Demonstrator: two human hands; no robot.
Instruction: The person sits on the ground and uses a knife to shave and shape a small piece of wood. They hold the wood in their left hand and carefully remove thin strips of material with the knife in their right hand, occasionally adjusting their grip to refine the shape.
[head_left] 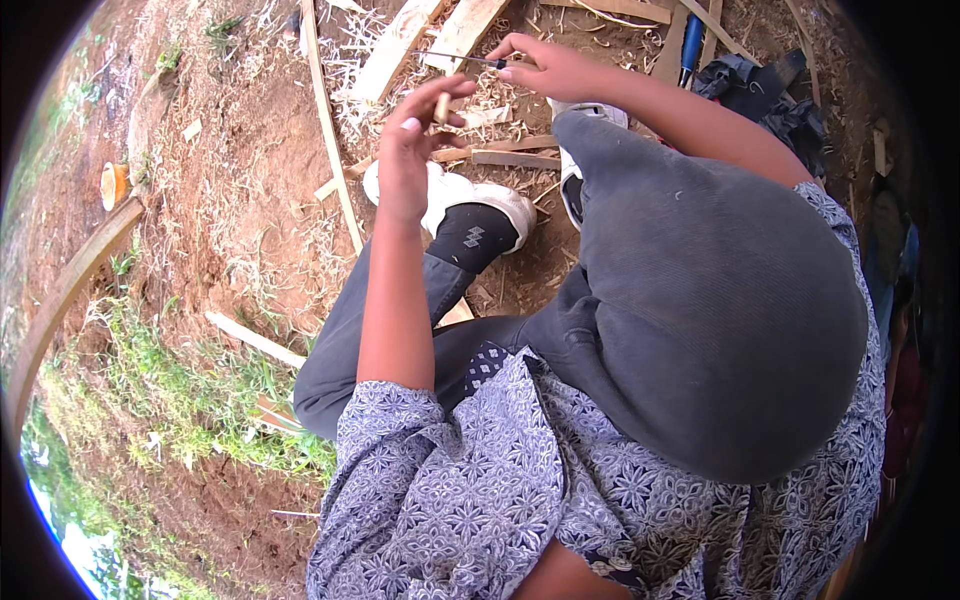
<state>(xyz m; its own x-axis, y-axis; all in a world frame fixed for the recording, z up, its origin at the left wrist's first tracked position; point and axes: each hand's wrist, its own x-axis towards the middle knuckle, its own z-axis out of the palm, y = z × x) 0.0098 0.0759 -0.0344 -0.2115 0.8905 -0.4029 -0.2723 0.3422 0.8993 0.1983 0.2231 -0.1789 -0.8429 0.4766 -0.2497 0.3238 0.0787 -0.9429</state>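
My left hand (415, 135) is raised over the wood shavings, its fingers curled around a small pale wooden piece (442, 107). To its right, my right hand (545, 68) pinches the black end of a thin metal tool (460, 57). The tool's slim shaft points left, above the fingertips of my left hand and apart from the wooden piece. Its exact kind is too small to tell. Both hands are held beyond my bent knees and white shoes (450, 195).
Several pale planks (395, 50) and wood strips lie ahead among shavings. A long thin strip (325, 110) runs left of my feet. At far right are a blue-handled tool (691, 45) and crumpled black material (765, 95). A curved-looking beam (65, 295) and an orange object (115, 185) lie left.
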